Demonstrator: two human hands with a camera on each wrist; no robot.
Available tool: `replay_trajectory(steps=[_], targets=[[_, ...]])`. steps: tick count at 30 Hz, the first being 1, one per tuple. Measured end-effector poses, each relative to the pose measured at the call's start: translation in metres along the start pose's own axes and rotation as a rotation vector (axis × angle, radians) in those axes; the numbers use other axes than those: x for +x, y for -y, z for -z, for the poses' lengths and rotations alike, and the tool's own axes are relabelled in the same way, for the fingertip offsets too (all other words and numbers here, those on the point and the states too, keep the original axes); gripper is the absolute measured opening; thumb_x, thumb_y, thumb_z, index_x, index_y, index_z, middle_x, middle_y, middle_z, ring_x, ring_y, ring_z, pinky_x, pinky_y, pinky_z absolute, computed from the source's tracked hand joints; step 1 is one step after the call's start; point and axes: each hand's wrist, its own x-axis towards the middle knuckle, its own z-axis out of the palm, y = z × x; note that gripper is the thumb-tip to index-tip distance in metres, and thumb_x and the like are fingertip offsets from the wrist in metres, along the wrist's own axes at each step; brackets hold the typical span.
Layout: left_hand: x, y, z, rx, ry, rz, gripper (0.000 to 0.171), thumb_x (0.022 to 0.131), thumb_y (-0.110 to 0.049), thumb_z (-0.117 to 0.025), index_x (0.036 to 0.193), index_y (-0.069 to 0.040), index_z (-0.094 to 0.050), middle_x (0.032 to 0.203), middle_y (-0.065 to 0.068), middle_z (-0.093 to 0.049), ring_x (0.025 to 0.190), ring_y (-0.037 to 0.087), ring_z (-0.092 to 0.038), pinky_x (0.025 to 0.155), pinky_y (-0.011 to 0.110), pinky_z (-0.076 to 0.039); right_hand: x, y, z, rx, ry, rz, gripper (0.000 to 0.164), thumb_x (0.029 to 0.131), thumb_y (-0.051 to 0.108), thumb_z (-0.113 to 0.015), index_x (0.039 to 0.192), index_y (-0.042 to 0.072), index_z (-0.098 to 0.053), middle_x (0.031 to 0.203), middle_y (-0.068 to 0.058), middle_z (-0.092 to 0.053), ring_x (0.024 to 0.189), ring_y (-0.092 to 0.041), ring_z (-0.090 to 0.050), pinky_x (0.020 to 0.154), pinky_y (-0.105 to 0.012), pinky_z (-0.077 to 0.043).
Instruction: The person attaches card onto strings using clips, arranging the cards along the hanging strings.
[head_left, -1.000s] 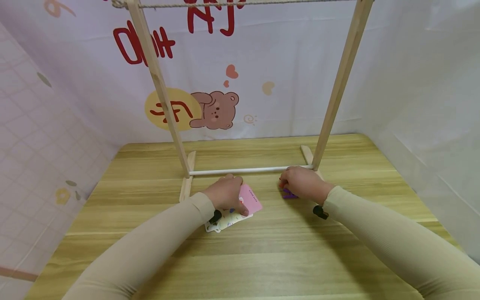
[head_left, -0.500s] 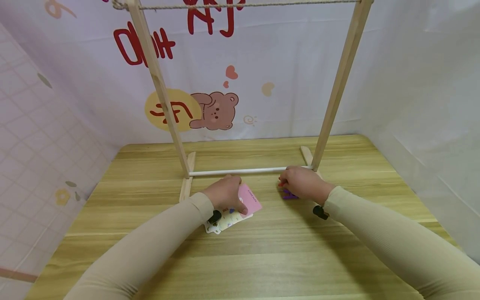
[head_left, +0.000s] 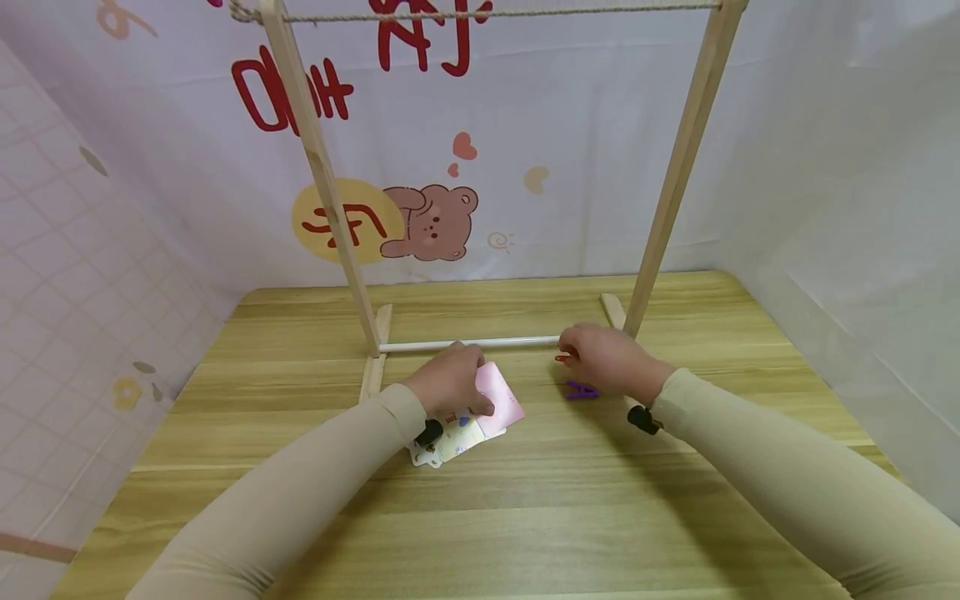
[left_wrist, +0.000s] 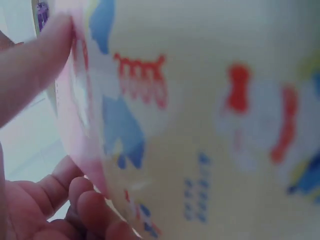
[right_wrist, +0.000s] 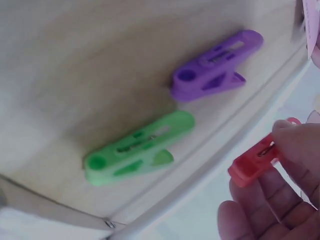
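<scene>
Right hand (head_left: 606,354), right of centre in the head view, pinches a red clip (right_wrist: 247,167) between thumb and fingers; clip shows at the hand's left edge there, lying roughly sideways. Right wrist view: clip at lower right, long axis slanting from lower left to upper right, blunt hollowed end pointing lower left, the other end partly under the thumb. Purple clip (right_wrist: 210,70), upper centre-right, and green clip (right_wrist: 142,142), lower left, lie apart on the table (head_left: 480,517), long axes slanting much the same way. Left hand (head_left: 450,379), near centre of the head view, grips a pink card (head_left: 504,400), thumb over its face; one corner points right. Printed yellow card (head_left: 461,440) adjoins it, long axis from lower left to upper right, partly covered by hand and wrist; cannot tell if it is gripped too. White rod (head_left: 465,342) runs sideways just beyond both hands, its right part hidden by the right hand. Wooden posts, left (head_left: 321,171) and right (head_left: 684,171), rise to a rope (head_left: 510,13) along the top.
</scene>
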Motion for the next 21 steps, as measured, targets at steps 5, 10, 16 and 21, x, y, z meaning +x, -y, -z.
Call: replay_trajectory(steps=[5,10,16,21], targets=[[-0.002,-0.002,0.005,-0.05,-0.02,0.011,0.051,0.085,-0.029,-0.09,0.12,-0.009,-0.059,0.117,0.008,-0.058,0.084,0.019,-0.064,0.07,0.029,-0.056,-0.001,0.004,0.009,0.034,-0.039,-0.012,0.014,0.096,0.012,-0.073,0.106,0.006,-0.065,0.091,-0.004,-0.069,0.074,-0.017,-0.062,0.068,-0.037,-0.056],[-0.006,-0.005,0.015,-0.094,-0.034,-0.018,0.037,0.094,-0.027,-0.081,0.118,-0.009,-0.059,0.106,0.005,-0.063,0.08,0.016,-0.067,0.068,0.028,-0.057,-0.001,0.008,0.018,0.035,-0.089,0.003,0.044,0.096,0.012,-0.072,0.136,-0.002,-0.06,0.112,-0.016,-0.074,0.091,-0.026,-0.072,0.083,-0.047,-0.061],[-0.012,-0.006,0.025,-0.139,-0.029,-0.051,0.02,0.104,-0.027,-0.069,0.114,-0.012,-0.061,0.098,0.005,-0.065,0.081,0.016,-0.064,0.071,0.028,-0.054,-0.001,0.012,0.024,0.016,-0.182,0.076,0.032,0.096,0.011,-0.073,0.125,-0.001,-0.066,0.1,-0.011,-0.069,0.082,-0.023,-0.065,0.074,-0.042,-0.06],[-0.014,-0.007,0.033,-0.173,-0.04,-0.089,0.013,0.107,-0.024,-0.063,0.108,-0.012,-0.063,0.091,0.005,-0.063,0.076,0.016,-0.061,0.067,0.027,-0.051,0.0,0.016,0.031,0.051,-0.196,0.054,0.031,0.096,0.011,-0.073,0.125,0.0,-0.067,0.099,-0.01,-0.068,0.083,-0.022,-0.063,0.073,-0.039,-0.058]])
